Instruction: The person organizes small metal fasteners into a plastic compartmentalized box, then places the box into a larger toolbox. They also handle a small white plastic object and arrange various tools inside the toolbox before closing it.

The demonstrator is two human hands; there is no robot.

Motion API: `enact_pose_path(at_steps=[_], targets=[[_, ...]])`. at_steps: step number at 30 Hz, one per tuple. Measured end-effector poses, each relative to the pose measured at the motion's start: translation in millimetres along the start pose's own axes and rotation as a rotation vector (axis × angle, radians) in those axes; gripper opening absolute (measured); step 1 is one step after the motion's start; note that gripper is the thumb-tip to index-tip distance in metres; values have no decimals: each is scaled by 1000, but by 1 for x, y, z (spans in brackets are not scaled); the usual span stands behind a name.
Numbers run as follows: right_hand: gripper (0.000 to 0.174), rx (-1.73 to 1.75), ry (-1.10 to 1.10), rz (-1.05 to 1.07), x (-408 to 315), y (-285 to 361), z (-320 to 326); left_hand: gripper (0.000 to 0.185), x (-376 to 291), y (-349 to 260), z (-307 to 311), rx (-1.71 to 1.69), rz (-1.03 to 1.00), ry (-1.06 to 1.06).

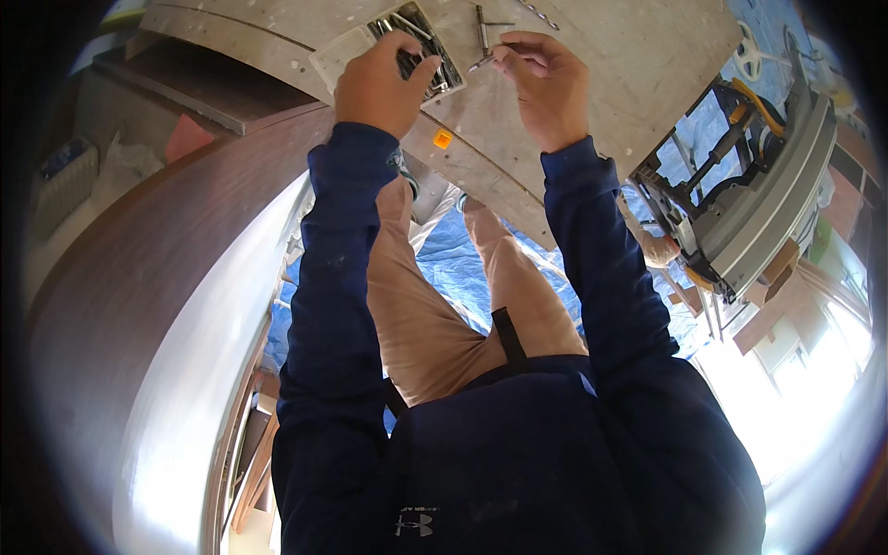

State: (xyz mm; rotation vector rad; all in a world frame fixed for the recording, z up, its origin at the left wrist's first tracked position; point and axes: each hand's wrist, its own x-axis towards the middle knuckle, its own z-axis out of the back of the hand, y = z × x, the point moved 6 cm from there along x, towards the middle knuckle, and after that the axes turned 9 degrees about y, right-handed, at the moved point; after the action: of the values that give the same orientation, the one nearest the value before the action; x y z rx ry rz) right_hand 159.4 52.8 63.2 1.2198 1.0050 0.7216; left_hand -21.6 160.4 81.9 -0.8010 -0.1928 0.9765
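Note:
My left hand point(378, 87) is over a shallow plastic case point(340, 59) of loose metal bits point(441, 69), its fingers and thumb curled down at them. Whether those fingers pinch a bit is unclear, since the hand covers part of the case. Between the thumb and fingertips of my right hand point(548, 83) is a small metal bit point(479, 66), its tip pointing left. Just beyond that tip, a T-shaped metal key point(483, 31), possibly a chuck key, lies on the worktable point(610, 90). A twist drill bit point(540, 14) rests farther back.
A small orange plastic piece point(442, 139) sits near the table's front edge. At right stands a machine with a grey metal rail point(777, 201) and black frame. A curved brown panel point(159, 229) rises at left. Blue tarp point(451, 257) covers the floor.

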Motion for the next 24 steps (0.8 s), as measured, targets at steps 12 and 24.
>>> enact_pose_path(at_steps=[12,24], targets=[[20,-621,121,391,14,56,-63,11,-34,27,53,-879,209,-161],[19,-1130,-224,312,67,23,37,29,-30,16,23,-68,139,-51]])
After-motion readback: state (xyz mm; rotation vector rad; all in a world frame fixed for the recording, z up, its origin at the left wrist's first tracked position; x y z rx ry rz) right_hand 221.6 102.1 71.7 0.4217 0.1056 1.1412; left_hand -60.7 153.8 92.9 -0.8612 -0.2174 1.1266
